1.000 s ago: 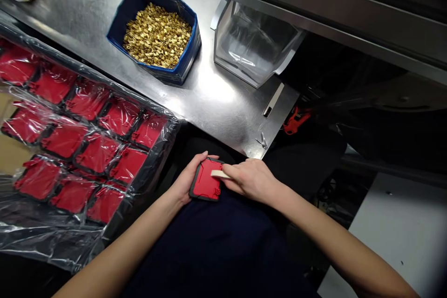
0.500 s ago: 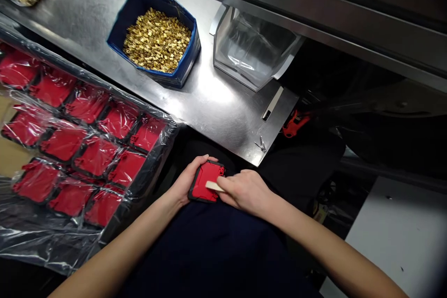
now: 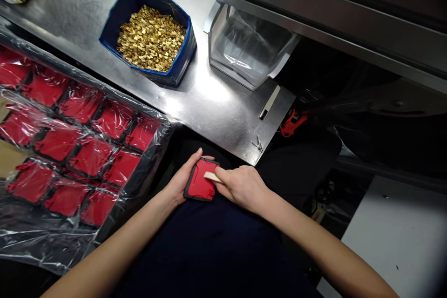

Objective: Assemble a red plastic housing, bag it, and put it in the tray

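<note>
Bench (image 3: 216, 116) at twelve o'clock is smooth, glossy metal; gold-coloured pieces (image 3: 152, 39) at eleven gleam metallic. Red case (image 3: 199, 188) looks matt plastic; wrapping (image 3: 45, 247) at eight is shiny clear film; garment (image 3: 209, 251) at six, dull cloth.

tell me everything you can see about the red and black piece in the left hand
The red and black piece is flat and roughly rectangular, its red face set in a black border, apparently plastic or rubber. Thin lines run near its edges, with small red details at the lower right. Its face is turned toward the camera. The left hand holds its left side; the right hand holds a pale stick over it, contact unclear.
</note>
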Demonstrator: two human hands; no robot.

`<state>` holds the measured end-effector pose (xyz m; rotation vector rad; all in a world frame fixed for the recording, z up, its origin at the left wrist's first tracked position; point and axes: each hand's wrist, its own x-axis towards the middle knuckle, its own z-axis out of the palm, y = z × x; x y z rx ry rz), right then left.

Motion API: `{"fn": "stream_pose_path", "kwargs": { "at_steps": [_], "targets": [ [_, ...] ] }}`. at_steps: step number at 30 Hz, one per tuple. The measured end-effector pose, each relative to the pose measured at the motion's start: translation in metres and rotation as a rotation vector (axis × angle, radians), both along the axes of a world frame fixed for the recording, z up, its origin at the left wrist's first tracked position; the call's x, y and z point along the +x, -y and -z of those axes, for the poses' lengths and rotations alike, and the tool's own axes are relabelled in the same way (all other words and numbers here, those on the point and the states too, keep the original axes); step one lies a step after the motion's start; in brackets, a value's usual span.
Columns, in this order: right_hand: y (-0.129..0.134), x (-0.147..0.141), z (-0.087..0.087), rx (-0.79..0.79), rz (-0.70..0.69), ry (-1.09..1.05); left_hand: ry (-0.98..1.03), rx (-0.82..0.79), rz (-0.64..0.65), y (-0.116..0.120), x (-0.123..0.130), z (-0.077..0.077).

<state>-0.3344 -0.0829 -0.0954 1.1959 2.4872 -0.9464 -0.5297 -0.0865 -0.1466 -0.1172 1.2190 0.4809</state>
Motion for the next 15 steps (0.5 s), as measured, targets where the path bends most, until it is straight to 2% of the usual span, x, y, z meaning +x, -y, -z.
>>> {"fn": "stream_pose_path", "kwargs": {
  "at_steps": [8, 15],
  "targets": [
    [0.007, 0.0, -0.015, -0.048, 0.007, 0.041, -0.055, 0.07, 0.04, 0.002, 0.004, -0.002],
    [0.013, -0.004, -0.019, -0.028, 0.042, 0.102, -0.072, 0.136, 0.098, 0.004, 0.003, 0.001]
  ]
}}
